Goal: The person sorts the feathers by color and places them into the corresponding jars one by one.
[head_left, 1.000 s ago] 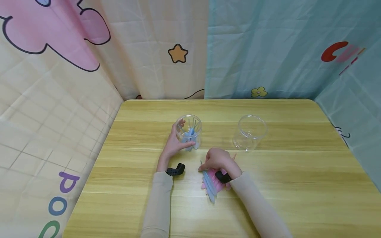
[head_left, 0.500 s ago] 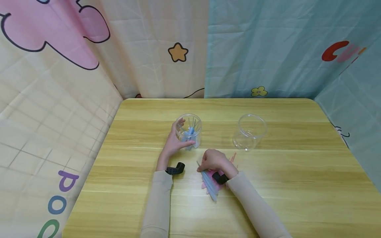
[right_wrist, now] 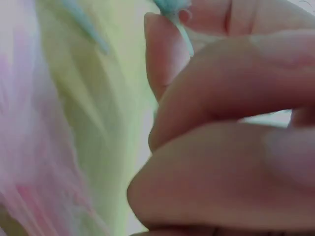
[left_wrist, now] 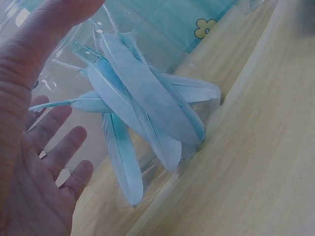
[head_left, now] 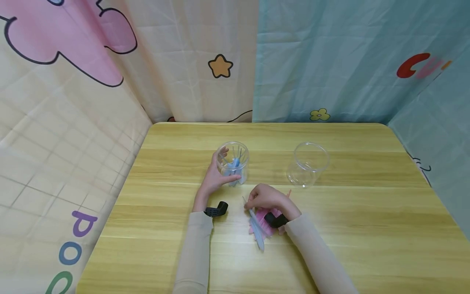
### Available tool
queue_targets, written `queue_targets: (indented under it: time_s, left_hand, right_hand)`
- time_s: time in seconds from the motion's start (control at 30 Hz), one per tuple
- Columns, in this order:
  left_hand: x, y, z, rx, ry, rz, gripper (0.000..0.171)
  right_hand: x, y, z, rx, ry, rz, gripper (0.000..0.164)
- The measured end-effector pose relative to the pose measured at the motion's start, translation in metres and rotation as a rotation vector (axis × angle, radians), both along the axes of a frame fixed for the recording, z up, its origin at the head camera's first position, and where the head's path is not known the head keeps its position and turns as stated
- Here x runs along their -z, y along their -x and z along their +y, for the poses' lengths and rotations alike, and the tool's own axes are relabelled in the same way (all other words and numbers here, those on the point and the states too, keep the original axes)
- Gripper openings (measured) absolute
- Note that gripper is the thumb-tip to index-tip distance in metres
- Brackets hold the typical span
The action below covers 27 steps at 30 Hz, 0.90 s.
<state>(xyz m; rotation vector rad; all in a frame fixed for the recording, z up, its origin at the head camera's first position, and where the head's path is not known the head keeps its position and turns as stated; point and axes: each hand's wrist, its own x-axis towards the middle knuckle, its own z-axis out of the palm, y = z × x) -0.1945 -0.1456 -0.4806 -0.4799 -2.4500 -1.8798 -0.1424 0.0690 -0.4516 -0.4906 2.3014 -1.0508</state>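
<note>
My left hand [head_left: 216, 176] holds a clear cup [head_left: 244, 173], fingers behind it and thumb across the near side. Several light-blue feathers [left_wrist: 147, 93] lean inside the cup, quills up, spread out in the left wrist view. Nearer me, my right hand [head_left: 265, 197] pinches a pale blue feather [head_left: 258, 237] by its quill between thumb and finger. Another blue feather lies close beside it. Beneath them is a pile of pink feathers [head_left: 261, 214], partly hidden by my hand and the wrist camera. Only a small blue tuft [right_wrist: 172, 5] shows at the fingertips in the right wrist view.
A second clear cup [head_left: 307, 167], with nothing visible in it, stands to the right on the wooden table [head_left: 367, 204]. Printed curtains [head_left: 176, 61] hang behind the table and along both sides.
My right hand has shifted only slightly, and the pinched blue feather has separated a little from the one beside it. The left hand and both cups have stayed in place.
</note>
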Motion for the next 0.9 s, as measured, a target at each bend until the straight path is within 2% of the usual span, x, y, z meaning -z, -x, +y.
queue_targets:
  time_s: [0.2,0.43,0.53,0.63,0.9]
  left_hand:
    - [0.0,0.0,0.0,0.0,0.005,-0.003,0.106]
    - [0.001,0.0,-0.001,0.001,0.007,0.001,0.106]
    - [0.002,0.0,-0.001,0.0,0.012,0.001,0.106]
    - [0.003,0.0,-0.001,0.0,0.014,0.0,0.106]
    - [0.003,0.0,-0.002,0.02,-0.013,0.005,0.104]
  right_hand:
    - [-0.004,0.004,0.007,0.004,0.067,-0.012,0.018]
    - [-0.017,0.009,0.011,0.114,0.164,-0.058,0.02]
    - [-0.026,0.011,0.012,0.174,0.168,-0.027,0.022]
    - [-0.036,0.014,0.012,0.239,0.216,0.003,0.023]
    - [-0.061,0.025,0.007,0.451,0.512,0.138,0.027]
